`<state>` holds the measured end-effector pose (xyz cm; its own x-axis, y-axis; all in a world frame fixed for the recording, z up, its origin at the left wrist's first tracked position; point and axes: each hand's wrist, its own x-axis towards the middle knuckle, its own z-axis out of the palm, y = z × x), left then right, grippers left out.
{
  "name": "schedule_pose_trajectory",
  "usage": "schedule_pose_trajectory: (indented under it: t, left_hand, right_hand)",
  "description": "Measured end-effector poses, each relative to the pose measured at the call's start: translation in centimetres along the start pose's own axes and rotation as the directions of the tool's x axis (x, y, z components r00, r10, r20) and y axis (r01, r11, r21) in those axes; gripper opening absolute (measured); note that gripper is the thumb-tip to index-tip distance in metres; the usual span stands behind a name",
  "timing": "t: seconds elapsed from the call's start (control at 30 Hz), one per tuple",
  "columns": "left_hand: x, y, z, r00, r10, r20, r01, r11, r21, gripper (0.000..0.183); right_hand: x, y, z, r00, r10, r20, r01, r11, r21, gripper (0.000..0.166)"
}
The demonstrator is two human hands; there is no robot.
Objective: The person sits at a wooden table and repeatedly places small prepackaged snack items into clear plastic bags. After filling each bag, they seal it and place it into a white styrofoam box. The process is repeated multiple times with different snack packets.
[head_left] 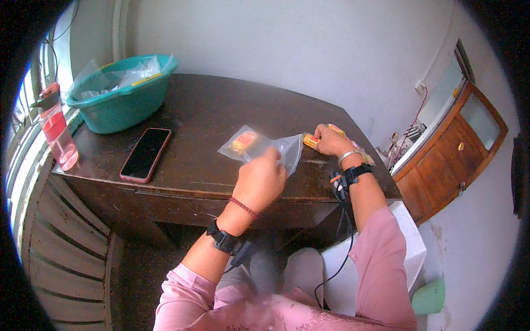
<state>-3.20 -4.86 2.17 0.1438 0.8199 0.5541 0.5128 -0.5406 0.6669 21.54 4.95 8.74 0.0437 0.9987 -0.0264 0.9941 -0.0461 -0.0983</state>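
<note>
My left hand grips the open end of a clear plastic bag above the dark wooden desk. Inside the bag's far left end lies a small yellow and red packet. Over at the desk's right side, my right hand has its fingers on a yellow packet. More yellow and red packets lie behind and beneath that hand, partly hidden by it. Whether the fingers have closed around one packet is hard to tell.
A teal plastic basin holding clear bags stands at the back left. Near it are a smartphone and a pink water bottle. A white foam box sits below the desk's right end. A cable hangs by my right arm.
</note>
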Motion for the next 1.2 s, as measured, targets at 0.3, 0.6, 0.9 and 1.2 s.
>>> schedule_pose_trajectory:
  t: [0.3, 0.6, 0.9, 1.2]
  left_hand:
    - [-0.1, 0.2, 0.9, 0.996, 0.062, -0.065, -0.055, 0.993, 0.103, 0.018]
    - [-0.1, 0.4, 0.9, 0.988, 0.082, -0.131, -0.070, 0.993, 0.093, 0.016]
    - [-0.5, 0.1, 0.9, 0.972, 0.219, -0.087, -0.209, 0.972, 0.103, 0.013]
    - [-0.5, 0.4, 0.5, 0.976, 0.216, -0.010, -0.214, 0.971, 0.104, 0.013]
  right_hand:
    - [-5.8, 1.1, 1.1, 0.996, -0.001, -0.085, 0.046, 0.846, 0.531, 0.044]
    - [-14.5, -3.0, 2.0, 0.978, -0.141, -0.152, 0.206, 0.590, 0.780, 0.034]
    - [-14.2, -6.0, 3.3, 0.944, -0.122, -0.308, 0.269, 0.825, 0.497, 0.032]
    - [-11.6, -5.9, 6.4, 0.965, -0.030, -0.261, 0.248, 0.431, 0.868, 0.021]
